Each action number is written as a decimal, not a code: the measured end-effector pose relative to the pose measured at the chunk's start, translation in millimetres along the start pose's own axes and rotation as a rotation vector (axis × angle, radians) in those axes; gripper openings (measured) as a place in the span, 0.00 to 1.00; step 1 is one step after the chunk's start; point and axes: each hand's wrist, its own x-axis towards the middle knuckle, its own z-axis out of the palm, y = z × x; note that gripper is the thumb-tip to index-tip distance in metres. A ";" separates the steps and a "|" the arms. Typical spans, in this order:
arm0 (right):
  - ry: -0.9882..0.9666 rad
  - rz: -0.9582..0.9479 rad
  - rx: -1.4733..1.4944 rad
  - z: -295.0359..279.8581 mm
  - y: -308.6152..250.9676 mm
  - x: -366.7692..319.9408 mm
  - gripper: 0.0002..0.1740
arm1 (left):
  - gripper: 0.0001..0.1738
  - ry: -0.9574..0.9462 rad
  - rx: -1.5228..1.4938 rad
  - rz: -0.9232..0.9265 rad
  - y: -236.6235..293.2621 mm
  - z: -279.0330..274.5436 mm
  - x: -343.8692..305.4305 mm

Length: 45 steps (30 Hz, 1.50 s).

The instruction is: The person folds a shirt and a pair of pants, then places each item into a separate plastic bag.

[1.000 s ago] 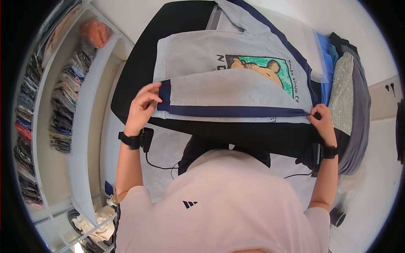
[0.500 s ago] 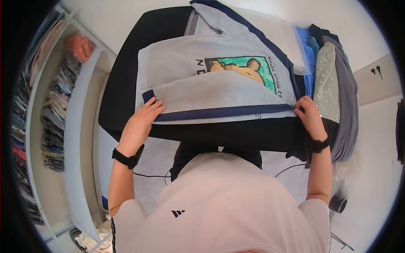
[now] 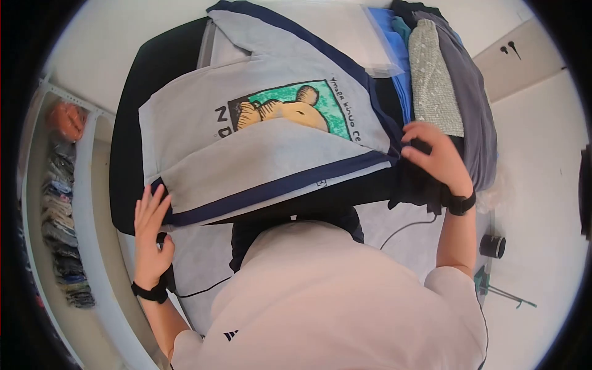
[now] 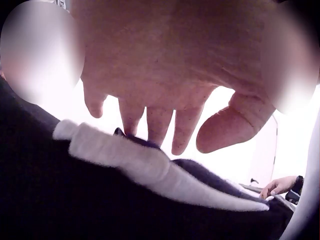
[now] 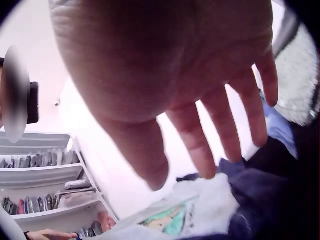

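Head view: grey, navy-striped fabric sweatshirt (image 3: pixel 271 111) is spread on black tabletop (image 3: pixel 139 80), folded-in sleeve (image 3: pixel 256 161) apparently being straightened; left hand (image 3: pixel 150 237) splayed, right hand (image 3: pixel 439 157) relaxed, nothing gripped; far sleeve (image 3: pixel 290 46) should be folded next.

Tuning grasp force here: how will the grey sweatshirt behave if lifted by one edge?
Likely floppy: the grey sweatshirt drapes in soft folds. The folded-over sleeve may swing free, since it appears simply laid across the front. Rolling seems unlikely, as it lies spread flat on the black tabletop.
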 end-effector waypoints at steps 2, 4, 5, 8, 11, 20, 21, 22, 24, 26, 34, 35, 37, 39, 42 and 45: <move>0.171 -0.021 -0.122 1.8 -22.4 10.9 0.07 | 0.34 0.020 0.025 -0.018 14.8 -3.6 9.3; 0.201 -0.042 0.030 38.5 -49.7 25.6 0.11 | 0.33 -0.011 0.004 -0.004 35.3 2.9 26.9; 0.166 -0.127 0.054 66.8 -59.9 34.7 0.15 | 0.32 -0.039 -0.021 0.010 44.1 7.0 36.6; 0.038 -0.277 -0.322 133.9 -102.8 54.9 0.28 | 0.33 -0.139 0.039 0.054 55.8 27.5 58.4; -0.001 -0.180 -0.336 169.0 -113.6 60.4 0.32 | 0.34 -0.178 0.280 -0.121 44.9 42.7 57.5; 0.102 0.155 -0.520 139.8 -49.7 10.8 0.39 | 0.39 -0.085 0.229 -0.374 -10.3 49.2 19.6; 0.102 0.151 -0.519 138.1 -47.6 8.0 0.39 | 0.39 -0.104 0.199 -0.374 -12.6 47.5 19.9; 0.088 0.152 -0.529 136.4 -45.9 4.8 0.39 | 0.39 -0.100 0.199 -0.379 -12.5 44.9 18.9; 0.083 0.158 -0.538 123.0 -37.6 1.7 0.39 | 0.39 -0.223 0.144 -0.345 -13.6 32.1 22.6; -0.170 0.083 -0.273 84.7 -33.8 8.3 0.37 | 0.38 -0.235 0.053 -0.283 -29.6 3.9 26.0; -0.283 0.155 -0.267 -27.3 -48.2 163.3 0.23 | 0.26 -0.057 -0.337 -0.269 -104.6 -101.4 101.6; -0.261 0.154 -0.381 -24.7 -34.5 191.1 0.24 | 0.26 -0.089 -0.320 -0.278 -119.0 -107.2 115.6; -0.205 0.183 -0.541 -6.4 -4.3 244.8 0.27 | 0.25 -0.106 -0.292 -0.290 -131.1 -108.9 140.4; -0.162 0.192 -0.584 17.4 19.4 283.6 0.28 | 0.23 -0.099 -0.243 -0.255 -134.2 -97.2 164.7; -0.131 0.214 -0.624 45.1 26.1 323.3 0.31 | 0.20 -0.104 -0.150 -0.206 -164.7 -67.0 194.0; -0.331 0.276 -0.532 68.3 21.7 335.8 0.34 | 0.20 -0.038 -0.149 -0.214 -164.1 -46.9 208.8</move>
